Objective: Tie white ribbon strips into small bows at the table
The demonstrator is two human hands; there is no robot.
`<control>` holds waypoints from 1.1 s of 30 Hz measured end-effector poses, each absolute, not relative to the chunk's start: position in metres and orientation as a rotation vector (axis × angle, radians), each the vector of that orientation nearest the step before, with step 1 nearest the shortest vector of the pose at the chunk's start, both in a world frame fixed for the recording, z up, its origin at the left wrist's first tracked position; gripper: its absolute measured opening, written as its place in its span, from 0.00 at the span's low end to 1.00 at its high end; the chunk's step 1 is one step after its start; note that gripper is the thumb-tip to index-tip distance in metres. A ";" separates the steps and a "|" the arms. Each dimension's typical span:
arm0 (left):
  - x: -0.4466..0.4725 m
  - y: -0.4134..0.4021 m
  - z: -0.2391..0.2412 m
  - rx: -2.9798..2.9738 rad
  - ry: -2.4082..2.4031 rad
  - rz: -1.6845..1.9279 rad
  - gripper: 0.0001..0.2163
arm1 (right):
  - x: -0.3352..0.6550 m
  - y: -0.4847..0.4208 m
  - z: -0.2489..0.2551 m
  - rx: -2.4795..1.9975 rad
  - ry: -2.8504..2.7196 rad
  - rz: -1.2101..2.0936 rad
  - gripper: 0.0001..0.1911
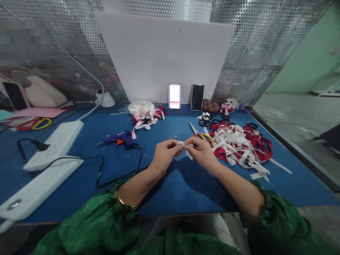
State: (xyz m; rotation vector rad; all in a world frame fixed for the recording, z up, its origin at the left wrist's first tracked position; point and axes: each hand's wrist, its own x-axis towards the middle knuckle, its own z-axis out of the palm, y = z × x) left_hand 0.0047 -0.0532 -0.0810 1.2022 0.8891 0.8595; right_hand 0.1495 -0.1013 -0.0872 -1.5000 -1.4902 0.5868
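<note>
Over the middle of the blue table, my left hand (166, 153) and my right hand (201, 153) meet fingertip to fingertip. Both pinch one white ribbon (189, 155), whose loose end hangs below the fingers of my right hand. The part between the fingertips is bunched and mostly covered. Just behind my right hand lie scissors (198, 131) with yellow and orange handles, partly hidden by it. To its right spreads a heap of white ribbon strips (233, 143) mixed with red ribbons (262, 145). A blue glue gun (119, 138) rests left of my left hand.
White power strips (57, 143) and a black cord (99, 170) occupy the left side. At the back are a white dish (132, 106) with ribbon bows (146, 115), two upright phones (174, 96), black hair ties (205, 122) and a brown checked pouch (210, 106). A white board (167, 56) stands behind.
</note>
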 end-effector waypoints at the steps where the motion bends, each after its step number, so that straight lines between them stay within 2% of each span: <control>1: 0.005 -0.053 -0.081 1.195 0.906 0.875 0.12 | 0.149 -0.100 -0.088 -1.499 -1.496 0.610 0.10; 4: 0.004 -0.051 -0.084 1.165 0.921 0.904 0.13 | 0.157 -0.095 -0.084 -1.465 -1.478 0.646 0.16; 6: 0.004 -0.051 -0.085 1.161 0.921 0.898 0.13 | 0.175 -0.089 -0.075 -1.513 -1.422 0.524 0.19; 10: 0.004 -0.053 -0.085 1.154 0.919 0.868 0.12 | 0.248 -0.088 -0.056 -1.909 -1.125 -0.219 0.26; 12: 0.004 -0.054 -0.085 1.152 0.922 0.866 0.12 | 0.292 -0.094 -0.055 -2.171 -0.848 -0.499 0.34; 13: 0.005 -0.054 -0.085 1.150 0.925 0.866 0.12 | 0.311 -0.098 -0.057 -2.288 -0.683 -0.529 0.38; 15: 0.005 -0.054 -0.085 1.141 0.929 0.868 0.12 | 0.338 -0.105 -0.062 -2.451 -0.406 -0.375 0.44; 17: 0.005 -0.053 -0.085 1.122 0.931 0.878 0.12 | 0.344 -0.107 -0.063 -2.479 -0.339 -0.237 0.44; 19: 0.005 -0.052 -0.084 1.099 0.930 0.907 0.12 | 0.325 -0.104 -0.059 -2.410 -0.443 -0.341 0.38; 21: 0.004 -0.051 -0.083 1.081 0.922 0.944 0.12 | 0.285 -0.098 -0.054 -2.091 -0.867 -0.517 0.30; 22: 0.004 -0.051 -0.083 1.080 0.915 0.960 0.12 | 0.260 -0.096 -0.053 -1.915 -1.106 -0.419 0.26; 24: 0.004 -0.051 -0.082 1.093 0.899 0.980 0.12 | 0.210 -0.095 -0.057 -1.615 -1.453 0.007 0.19; 27: 0.005 -0.053 -0.080 1.129 0.885 0.985 0.12 | 0.156 -0.099 -0.074 -1.512 -1.525 0.519 0.15; 30: 0.005 -0.054 -0.080 1.147 0.897 0.987 0.11 | 0.139 -0.102 -0.088 -1.483 -1.358 0.744 0.13; 33: 0.006 -0.054 -0.080 1.156 0.905 0.983 0.12 | 0.143 -0.102 -0.088 -1.398 -1.254 0.807 0.12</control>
